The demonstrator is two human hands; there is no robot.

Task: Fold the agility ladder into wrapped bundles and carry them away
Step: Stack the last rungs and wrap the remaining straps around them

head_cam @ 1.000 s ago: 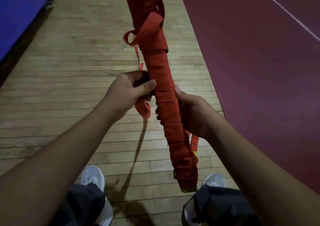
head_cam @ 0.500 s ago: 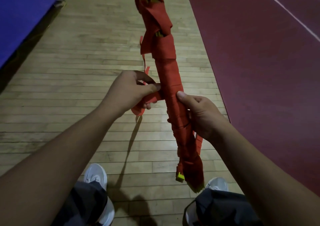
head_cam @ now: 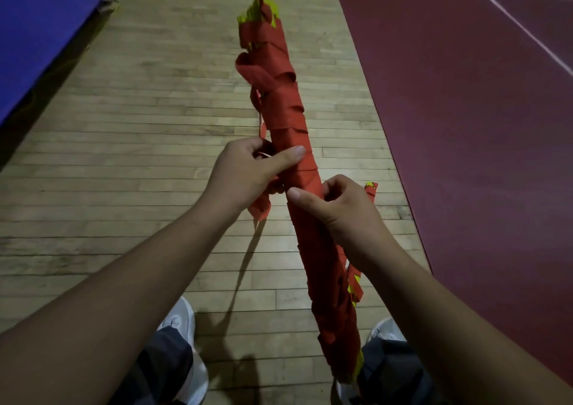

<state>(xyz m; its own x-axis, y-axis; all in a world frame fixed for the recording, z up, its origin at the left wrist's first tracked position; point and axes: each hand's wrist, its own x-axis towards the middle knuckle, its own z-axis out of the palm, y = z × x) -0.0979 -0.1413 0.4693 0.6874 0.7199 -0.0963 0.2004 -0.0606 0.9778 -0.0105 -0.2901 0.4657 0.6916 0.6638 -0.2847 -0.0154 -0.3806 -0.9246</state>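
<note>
The agility ladder bundle point(head_cam: 286, 116) is a long stick-like pack of yellow rungs wound round with red strap, held slanting away from me over the floor. Yellow rung tips stick out at its far end and near my feet. My left hand point(head_cam: 248, 172) grips the bundle's middle, thumb laid across the wrap, with a loose red strap end point(head_cam: 260, 206) hanging below its fingers. My right hand point(head_cam: 338, 209) clasps the bundle just below, thumb pressed on the wrap. A short strap tail point(head_cam: 370, 189) pokes out beyond its knuckles.
I stand on a wooden plank floor point(head_cam: 139, 156); my white shoes point(head_cam: 183, 321) show at the bottom. A dark red court surface point(head_cam: 480, 125) with white lines lies to the right. A blue mat point(head_cam: 40, 26) sits at the upper left.
The bundle has lowered in view, so its far yellow-tipped end now shows. My left hand has shifted onto the bundle and my right hand has moved round to its front.
</note>
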